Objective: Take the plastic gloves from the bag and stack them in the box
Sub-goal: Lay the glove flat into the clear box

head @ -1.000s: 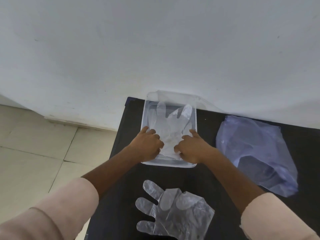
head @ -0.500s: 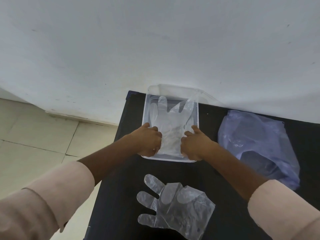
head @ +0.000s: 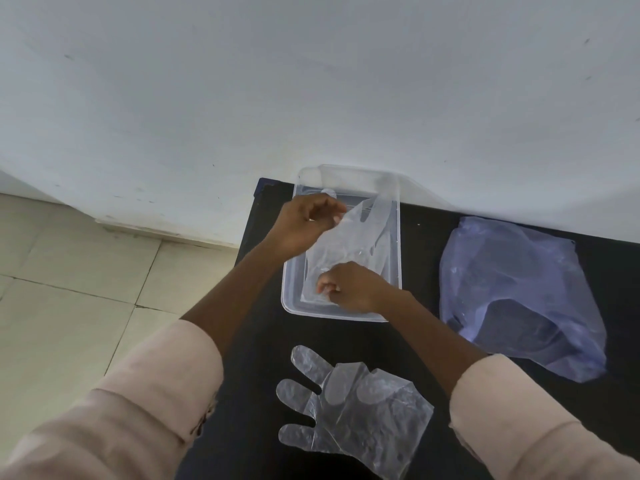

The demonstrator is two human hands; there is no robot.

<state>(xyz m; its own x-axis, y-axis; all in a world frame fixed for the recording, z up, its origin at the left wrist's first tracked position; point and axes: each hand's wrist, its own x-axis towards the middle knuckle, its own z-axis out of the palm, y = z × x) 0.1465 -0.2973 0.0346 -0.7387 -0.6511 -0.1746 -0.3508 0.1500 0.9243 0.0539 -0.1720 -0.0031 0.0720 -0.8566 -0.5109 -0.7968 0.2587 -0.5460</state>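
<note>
Two hands work over the clear box (head: pixel 341 308) on the black table (head: pixel 256 344): I see the left hand (head: pixel 304 225) pinching the raised edge of a plastic glove (head: pixel 346 237), and the right hand (head: pixel 349 287) presses its lower end inside the box. Another glove (head: pixel 353 410) lies flat near me, and the bluish bag (head: pixel 512 292) lies to the right.

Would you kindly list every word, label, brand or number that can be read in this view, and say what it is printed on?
None can be read.
The clear box, the glove in the box, the glove on the table, the bluish bag, the black table and the wall all show no print.
</note>
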